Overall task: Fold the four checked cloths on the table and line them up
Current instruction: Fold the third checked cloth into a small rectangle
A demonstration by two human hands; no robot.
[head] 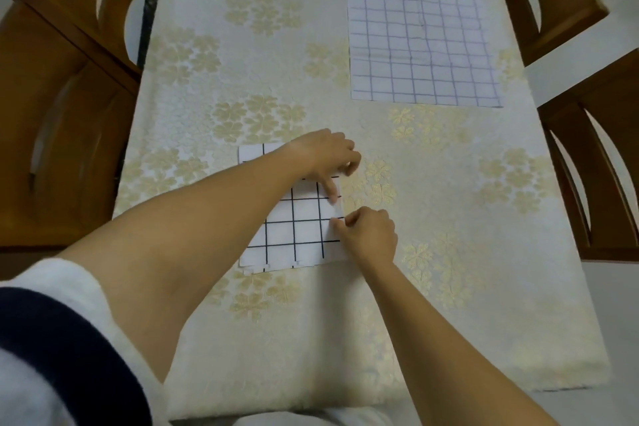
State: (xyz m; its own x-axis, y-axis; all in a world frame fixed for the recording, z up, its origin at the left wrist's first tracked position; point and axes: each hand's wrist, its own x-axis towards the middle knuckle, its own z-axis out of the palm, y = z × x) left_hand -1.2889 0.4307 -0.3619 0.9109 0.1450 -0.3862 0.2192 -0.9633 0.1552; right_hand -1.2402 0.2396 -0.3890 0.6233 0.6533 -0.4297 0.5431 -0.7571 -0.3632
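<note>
Folded cloth (304, 235), partly behind left hand (328, 156)

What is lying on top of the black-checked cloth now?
The left hand presses the black-checked cloth; the right hand pinches its right edge. The left forearm hides its middle.

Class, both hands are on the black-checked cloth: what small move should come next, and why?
Probably the right hand carries the edge it pinches leftward over the black-checked cloth, since the left hand pins the cloth with one finger just beside it.
</note>
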